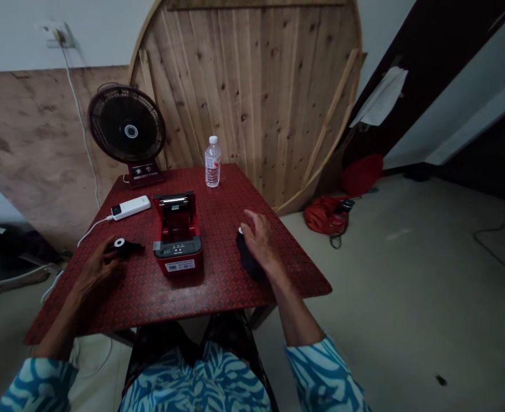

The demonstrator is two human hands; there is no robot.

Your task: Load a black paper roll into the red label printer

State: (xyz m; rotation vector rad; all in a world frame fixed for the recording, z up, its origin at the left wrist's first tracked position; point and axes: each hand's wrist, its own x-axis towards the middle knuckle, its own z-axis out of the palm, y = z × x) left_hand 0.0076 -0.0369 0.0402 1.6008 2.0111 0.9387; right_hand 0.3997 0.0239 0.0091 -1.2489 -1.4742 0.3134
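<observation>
A person in a blue-and-white patterned shirt sits at a red table, hands well apart on either side of a red and black printer, which stands on the near half of the tabletop with its lid raised. The left hand, fingers loosely curled, is just beside a black roll with a white core that lies left of the printer; whether the fingertips touch it cannot be told. The right hand, fingers partly spread, is over a dark roll to the right of the printer, a white end showing near the thumb; how firmly it is held, if at all, cannot be told. A white power bank with a cable lies on the left, beyond the left hand. Toward the far edge stand a fan, at left, and a clear plastic bottle. Behind them, a round wooden panel leans against the wall; a red bag rests on the floor at right.
</observation>
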